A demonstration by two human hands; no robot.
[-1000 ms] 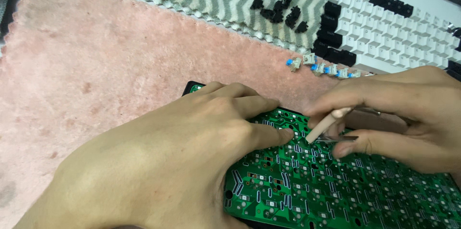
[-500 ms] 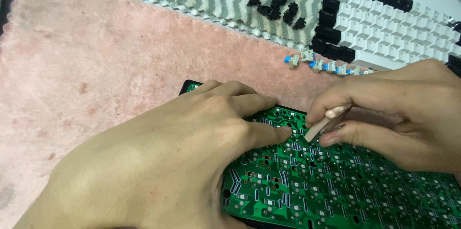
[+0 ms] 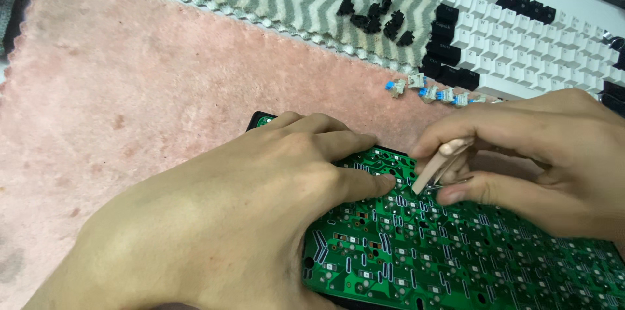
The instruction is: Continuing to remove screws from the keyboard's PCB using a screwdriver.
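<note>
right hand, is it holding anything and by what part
The right hand pinches a thin tan tool, apparently tweezers, near its upper end; the tip meets the green circuit board.

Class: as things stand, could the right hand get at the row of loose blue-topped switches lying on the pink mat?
Probably yes: the switches lie in the open just beyond the right hand, with nothing between, but its grip is shut on tweezers.
</note>
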